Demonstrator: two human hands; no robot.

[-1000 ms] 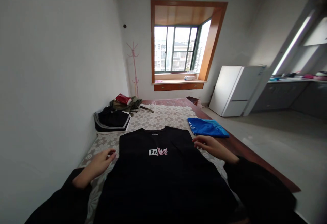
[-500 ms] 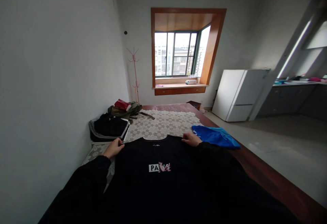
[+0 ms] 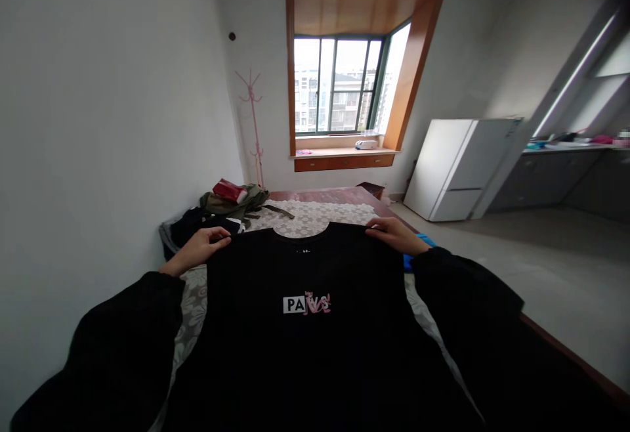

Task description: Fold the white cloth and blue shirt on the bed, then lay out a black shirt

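Black T-shirt [image 3: 315, 301] is lying chest-up over the lace-covered table [image 3: 315, 212]. Left hand [image 3: 199, 248] and right hand [image 3: 394, 234] are each pinching a shoulder; both pinches want equal tension, keeping the collar [image 3: 301, 235] level and centred.

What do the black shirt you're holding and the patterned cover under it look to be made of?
The black shirt looks like soft matte knit fabric, likely cotton jersey: it drapes limply where the left hand and right hand pinch its shoulders, and it bears a flat print. The table cover looks like pale lace or lace-patterned vinyl, given its repeating floral pattern and scalloped edge; which one is unclear.
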